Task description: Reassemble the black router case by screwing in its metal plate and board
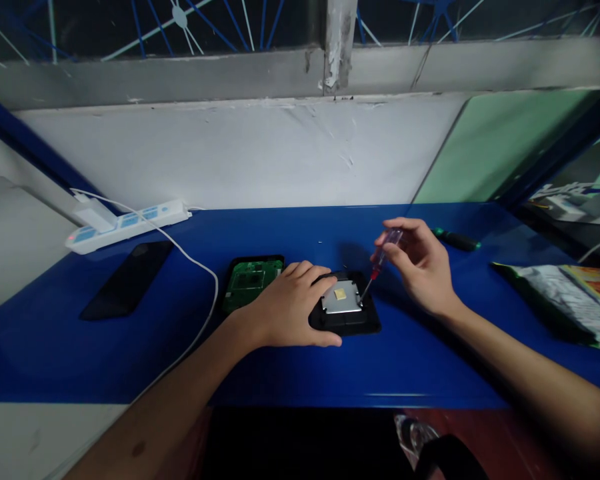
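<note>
My left hand (293,307) grips the left side of a black plastic casing (369,325), fingers over its far edge and thumb along the near edge. In the casing sits a silvery metal plate (334,305) with a small yellowish pad (340,293) on it. Pinched in my right hand (425,267) is a screwdriver (393,240) with a clear, pinkish handle. It is tilted, its tip at the plate's right edge; the exact contact point is too small to tell. Left of the casing, partly behind my left hand, lies another black shell holding a green circuit board (245,283).
A black phone (127,280) and a white power strip (130,225) lie at the left, with a white cable (200,263) curving across the blue table (300,373). To the right are a green-and-black screwdriver (457,240) and a shiny packet (560,300). A wall closes off the back.
</note>
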Demonstrator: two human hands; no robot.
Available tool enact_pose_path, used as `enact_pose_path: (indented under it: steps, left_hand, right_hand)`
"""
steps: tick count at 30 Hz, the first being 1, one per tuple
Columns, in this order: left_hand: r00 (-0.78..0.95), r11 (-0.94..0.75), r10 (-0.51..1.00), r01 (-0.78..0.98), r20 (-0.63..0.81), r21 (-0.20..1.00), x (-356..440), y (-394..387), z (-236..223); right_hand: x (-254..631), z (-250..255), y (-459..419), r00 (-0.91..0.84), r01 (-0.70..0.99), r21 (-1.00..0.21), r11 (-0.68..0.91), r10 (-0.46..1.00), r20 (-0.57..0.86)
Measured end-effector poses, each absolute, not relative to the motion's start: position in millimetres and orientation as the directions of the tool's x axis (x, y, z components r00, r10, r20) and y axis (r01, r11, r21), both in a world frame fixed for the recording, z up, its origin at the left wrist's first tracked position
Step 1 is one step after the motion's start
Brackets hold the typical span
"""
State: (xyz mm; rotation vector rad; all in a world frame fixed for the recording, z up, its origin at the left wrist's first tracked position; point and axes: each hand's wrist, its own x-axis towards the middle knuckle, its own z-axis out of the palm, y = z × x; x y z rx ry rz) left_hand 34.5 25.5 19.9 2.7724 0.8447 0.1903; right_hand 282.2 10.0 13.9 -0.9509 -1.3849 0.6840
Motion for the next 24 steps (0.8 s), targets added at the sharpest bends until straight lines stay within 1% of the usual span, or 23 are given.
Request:
enact_pose_path:
  steps: [5,10,14,24]
  left_hand:
    - [0.824,-0.804,0.563,0.528,0.064,0.272,34.3,25.6,18.3]
    - [0.826,-0.808,0.56,0.529,0.061,0.259,34.1,25.1,18.1]
    - [0.825,-0.806,0.562,0.53,0.061,0.262,33.6,25.1,18.0]
    - [0.823,-0.8,0.567,0.539,0.04,0.263,34.4,25.3,20.5]
  right_hand:
    - [282.4,15.4,9.8,0.099,0.143,-0.864,0.483,0.861,0.498]
    - [282.9,16.9,9.1,0.104,0.109,-0.865,0.49,0.86,0.5]
    - [283.3,16.7,7.8,0.102,0.128,-0.861,0.492,0.857,0.505]
    - [282.4,20.3,1.6,0.022,0.161,-0.799,0.58,0.807,0.59]
